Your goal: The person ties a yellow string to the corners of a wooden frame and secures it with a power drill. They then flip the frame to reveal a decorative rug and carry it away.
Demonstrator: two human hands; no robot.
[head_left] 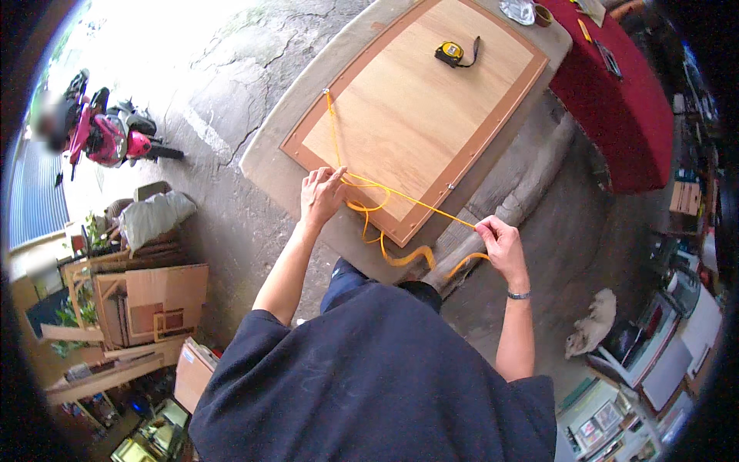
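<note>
A brown-edged wooden frame with a pale plywood back (385, 100) lies on a covered table. Yellow cord (419, 202) stretches between my hands, and another length runs up to a small metal fitting (326, 92) on the frame's left edge. My left hand (322, 194) pinches the cord over the frame's near left corner. Off the near right edge, my right hand (502, 245) grips the cord between thumb and fingers. Loose loops hang below the near corner. A second metal fitting (452, 185) sits on the right edge, apart from both hands. On the plywood rests a yellow-and-black tape measure (449, 53).
A red-covered surface (627, 115) at the right carries a cutter (585, 31) and other tools. Stacked wood panels (165, 296) stand at the left, with a pink motorbike (112, 135) beyond. A pale-furred animal (593, 323) lies on the floor at the right.
</note>
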